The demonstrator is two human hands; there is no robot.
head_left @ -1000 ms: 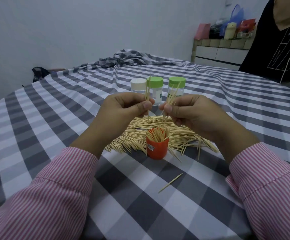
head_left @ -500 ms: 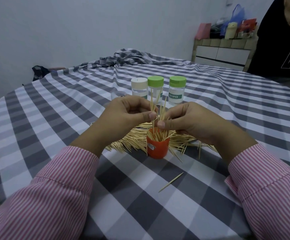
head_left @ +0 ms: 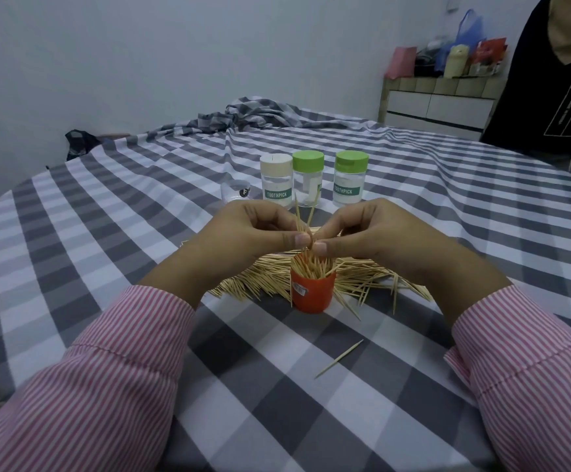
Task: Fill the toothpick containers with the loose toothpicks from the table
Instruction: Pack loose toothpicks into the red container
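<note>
Head view, centre of frame: my left hand and right hand each pinch the same small bundle of toothpicks, held upright just above the orange container, lower centre. The picks are pale, thin, pointed slivers; I judge them featherlight, stiff but snappable, best pinched mid-length.
</note>
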